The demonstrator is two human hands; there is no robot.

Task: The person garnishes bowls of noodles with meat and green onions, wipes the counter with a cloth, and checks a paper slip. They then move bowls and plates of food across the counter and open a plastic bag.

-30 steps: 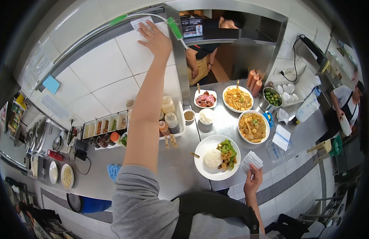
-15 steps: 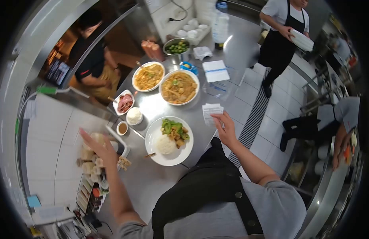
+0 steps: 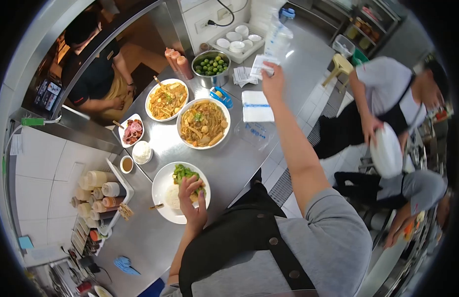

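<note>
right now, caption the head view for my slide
Left hand on the plate of rice and greens; right hand holds paper slips above the steel counter.

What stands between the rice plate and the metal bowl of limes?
In the head view, a large white bowl of noodles stands between the rice plate and the bowl of limes.

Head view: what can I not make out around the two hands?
- Head view: the left hand covers part of the food on the white plate; whether it grips is unclear.
- Head view: print on the paper slips in the right hand is too small to read.
- Head view: sauce bottles blur near the lens edge.
</note>
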